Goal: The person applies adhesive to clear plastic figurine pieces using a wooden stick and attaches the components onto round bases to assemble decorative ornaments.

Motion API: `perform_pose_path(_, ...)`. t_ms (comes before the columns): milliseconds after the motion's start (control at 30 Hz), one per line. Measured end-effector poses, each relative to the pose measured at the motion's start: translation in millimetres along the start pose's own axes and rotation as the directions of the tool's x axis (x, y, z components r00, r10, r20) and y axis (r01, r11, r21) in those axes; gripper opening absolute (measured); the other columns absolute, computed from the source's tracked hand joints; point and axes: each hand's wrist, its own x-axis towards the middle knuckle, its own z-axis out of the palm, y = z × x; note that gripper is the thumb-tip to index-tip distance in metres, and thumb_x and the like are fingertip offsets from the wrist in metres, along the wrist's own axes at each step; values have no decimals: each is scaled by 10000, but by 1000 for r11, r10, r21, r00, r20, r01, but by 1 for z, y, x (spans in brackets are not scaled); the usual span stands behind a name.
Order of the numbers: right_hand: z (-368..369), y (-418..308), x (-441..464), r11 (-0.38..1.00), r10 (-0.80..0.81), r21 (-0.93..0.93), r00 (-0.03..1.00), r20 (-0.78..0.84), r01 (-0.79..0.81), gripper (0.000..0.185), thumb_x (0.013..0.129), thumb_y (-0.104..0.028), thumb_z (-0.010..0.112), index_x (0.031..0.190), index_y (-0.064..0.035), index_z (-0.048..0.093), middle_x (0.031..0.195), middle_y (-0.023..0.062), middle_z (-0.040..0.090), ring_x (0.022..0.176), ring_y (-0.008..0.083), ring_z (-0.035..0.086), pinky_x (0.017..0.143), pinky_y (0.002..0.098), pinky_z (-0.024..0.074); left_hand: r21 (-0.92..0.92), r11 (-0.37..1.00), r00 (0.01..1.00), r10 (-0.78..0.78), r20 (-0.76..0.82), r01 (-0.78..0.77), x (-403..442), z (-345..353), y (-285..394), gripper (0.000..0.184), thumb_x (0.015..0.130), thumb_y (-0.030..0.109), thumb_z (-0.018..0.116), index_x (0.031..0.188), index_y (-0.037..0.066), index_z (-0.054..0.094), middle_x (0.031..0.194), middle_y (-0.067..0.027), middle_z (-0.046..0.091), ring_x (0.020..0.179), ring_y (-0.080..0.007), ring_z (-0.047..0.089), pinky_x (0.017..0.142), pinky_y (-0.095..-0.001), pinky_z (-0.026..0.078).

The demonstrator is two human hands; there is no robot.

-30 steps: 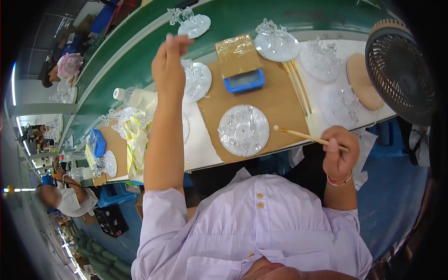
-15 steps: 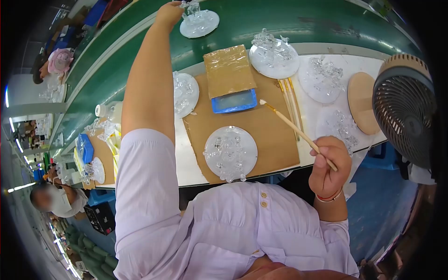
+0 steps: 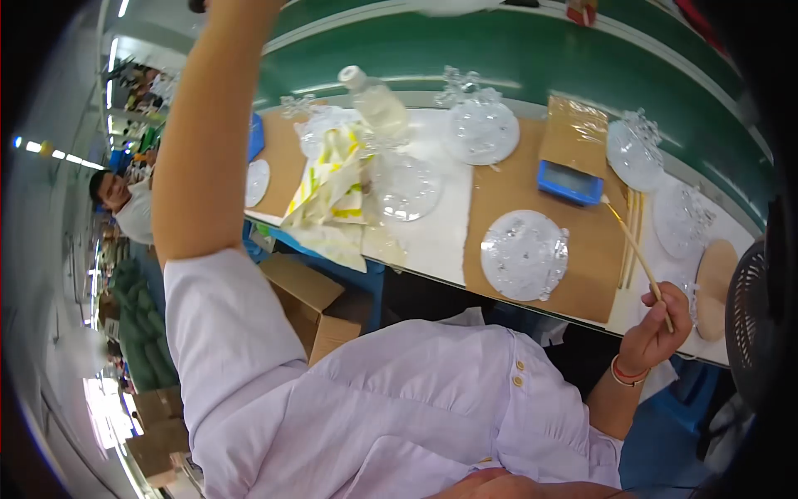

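Observation:
My right hand [image 3: 658, 329] pinches a thin wooden brush [image 3: 636, 245], its pale tip beside the right end of a small blue tray [image 3: 570, 183]. My left forearm [image 3: 204, 133] reaches up past the top edge, so that hand is out of sight. On the brown cardboard [image 3: 507, 183] lies a white disc with clear ornaments [image 3: 524, 255], near the table's front edge. A tape-covered cardboard flap [image 3: 575, 133] stands behind the tray. More discs with clear pieces sit to the left [image 3: 484, 131] and right [image 3: 635, 155].
Left of the cardboard are a capped bottle [image 3: 378, 108], a yellow-and-white cloth [image 3: 330, 179] and another disc [image 3: 406, 187]. Spare brushes [image 3: 632, 224], a tan oval board [image 3: 716, 287] and a black fan [image 3: 748, 316] are at the right. A person [image 3: 133, 204] is at far left.
The view has swung left, so the table items appear farther right. My left hand, earlier at a disc on the green surface, has left the frame. My right hand still holds the brush.

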Motion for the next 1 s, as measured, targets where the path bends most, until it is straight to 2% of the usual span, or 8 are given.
perform_pose_path(67,2,0,1,999,-22,26,1000,-1,22,159,984,-70,432,1131,-10,440,975,195,565,740,157,494,691,272,443,206,977,998,-52,-37,59,-12,-84,-13,284,850,14,627,1133,18,630,931,-59,675,828,-155,632,762,-268,491)
perform_pose_path(133,3,-2,2,999,-19,32,999,-33,20,161,983,-58,428,1136,-9,435,991,200,561,743,155,494,691,268,444,637,748,983,-141,-121,186,-55,-135,4,209,834,214,647,1002,116,722,960,-64,698,839,-130,646,864,-333,489)
perform_pose_path(267,3,-4,0,1000,7,23,995,-98,-4,150,983,-44,426,1127,-6,442,1046,193,570,749,148,496,692,255,449,352,870,931,-270,-245,345,-135,-217,-54,143,846,70,652,969,51,723,859,7,698,732,-57,615,663,-200,481)
perform_pose_path(400,4,-1,-8,999,42,31,993,-114,-38,148,987,-59,433,1117,9,452,1065,174,577,745,136,497,700,245,447,753,598,961,-185,-204,274,-220,-261,-129,119,837,75,646,931,61,719,890,-71,710,770,-138,663,712,-266,512)
perform_pose_path(733,13,-10,-12,995,78,-43,985,-156,-85,140,967,-64,486,1093,-5,479,1019,146,586,733,135,530,668,260,472,722,540,900,-307,-310,433,-295,-230,-236,162,808,60,622,950,23,692,973,-150,685,910,-292,653,827,-356,500)
perform_pose_path(800,18,-18,-8,988,135,-46,973,-187,-146,125,959,-51,493,1076,-7,479,982,144,583,721,131,533,662,253,469,851,506,986,-148,-77,142,-314,-252,-269,219,819,88,635,1028,43,684,1109,-169,639,1034,-328,596,918,-387,456)
perform_pose_path(867,23,-24,0,991,135,8,975,-174,-135,102,958,-40,482,1053,-7,470,960,147,578,698,112,523,647,230,455,878,442,981,-143,-131,181,-317,-237,-249,228,847,126,636,1055,45,679,1190,-204,590,1121,-352,542,974,-406,411)
perform_pose_path(1000,27,-25,9,991,134,-2,987,-90,-135,99,962,-25,462,1059,-6,458,962,139,562,699,107,511,650,225,450,661,697,960,-180,-217,280,-313,-168,-171,228,921,187,574,1021,17,689,1275,-217,528,1183,-346,503,1015,-402,365)
